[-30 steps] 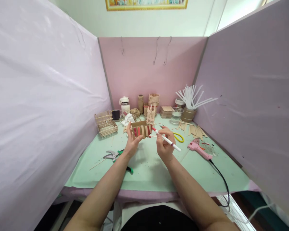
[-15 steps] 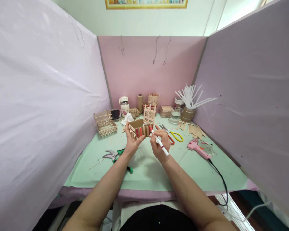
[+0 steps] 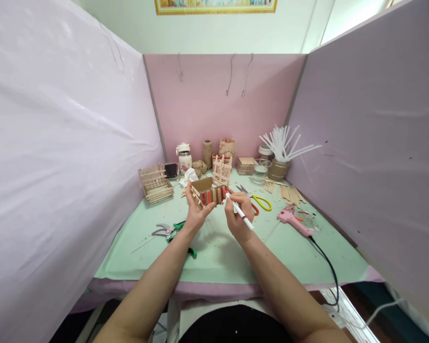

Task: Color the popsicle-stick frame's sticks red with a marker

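Note:
My left hand (image 3: 197, 209) grips the left end of a small box (image 3: 209, 196) made of cardboard and craft sticks, held tilted above the table. Red and bare-wood stripes alternate along the box's near side. Between the fingers of my right hand (image 3: 240, 214) is a white marker (image 3: 243, 218) with a dark red band. Its tip meets the right end of the striped side, close to a red stick. Just behind the box stands a little craft-stick frame (image 3: 221, 167). Scissors with yellow and red handles (image 3: 261, 202) lie to the right of my right hand.
Green-handled pruning shears (image 3: 169, 232) lie at the left front. A pink glue gun (image 3: 295, 223) with a black cord rests at the right. Further back are a slatted stick box (image 3: 156, 185), twine (image 3: 208, 153), a water cup (image 3: 260, 170), loose sticks (image 3: 289, 194) and a jar of white glue sticks (image 3: 279, 167).
My right hand and the marker have shifted slightly to the right, and the marker's rear end sits a little higher. The left hand and box have stayed nearly still.

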Demonstrator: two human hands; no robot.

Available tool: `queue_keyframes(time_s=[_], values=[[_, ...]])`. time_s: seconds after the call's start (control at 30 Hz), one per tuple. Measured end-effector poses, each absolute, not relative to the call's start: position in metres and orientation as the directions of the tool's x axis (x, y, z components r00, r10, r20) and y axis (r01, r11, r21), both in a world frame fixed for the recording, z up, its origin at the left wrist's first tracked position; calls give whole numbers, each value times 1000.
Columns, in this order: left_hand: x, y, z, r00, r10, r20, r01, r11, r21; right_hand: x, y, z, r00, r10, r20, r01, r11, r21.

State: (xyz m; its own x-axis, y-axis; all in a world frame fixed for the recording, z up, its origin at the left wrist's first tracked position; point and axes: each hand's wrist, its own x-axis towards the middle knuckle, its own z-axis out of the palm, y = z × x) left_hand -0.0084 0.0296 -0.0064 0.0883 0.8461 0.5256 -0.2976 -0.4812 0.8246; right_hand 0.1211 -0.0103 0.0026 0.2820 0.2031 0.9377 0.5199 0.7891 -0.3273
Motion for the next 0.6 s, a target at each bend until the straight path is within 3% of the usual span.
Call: queue_keyframes(time_s=[0.2,0.6], values=[[-10,29,-6,120,838,531,-301,-479,824,122,-18,8,388,314,866,418,778,-469],[-8,29,-9,110,831,545,-288,-498,818,124,-19,8,405,356,842,371,778,-507]])
